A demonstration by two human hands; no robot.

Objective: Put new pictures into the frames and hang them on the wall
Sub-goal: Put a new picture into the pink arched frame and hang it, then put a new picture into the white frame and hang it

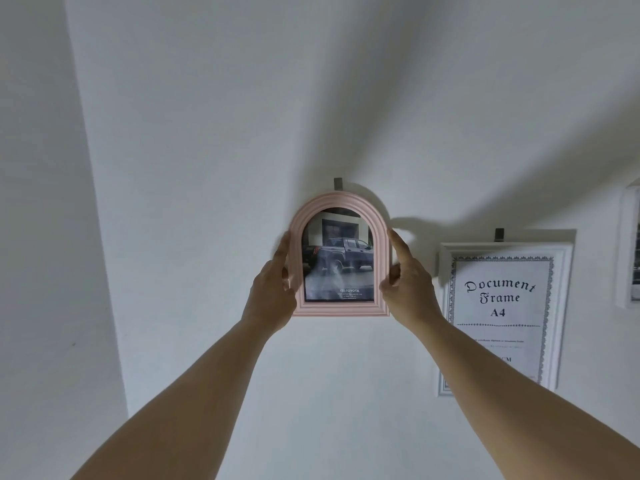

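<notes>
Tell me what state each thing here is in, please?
pink frame: upright against the wall, truck picture inside; hooked or not, cannot tell.
left hand: grips the pink frame's left side.
right hand: grips its right side.
grey hook: on the wall, showing just above the pink frame.
white frame: hanging, "Document Frame A4" sheet inside.
edge frame: on the wall, mostly cut off.

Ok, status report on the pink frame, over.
Left hand and right hand grip pink arched frame by its sides, under grey hook. Hung or not: cannot tell. White document frame clear to the right.
</notes>
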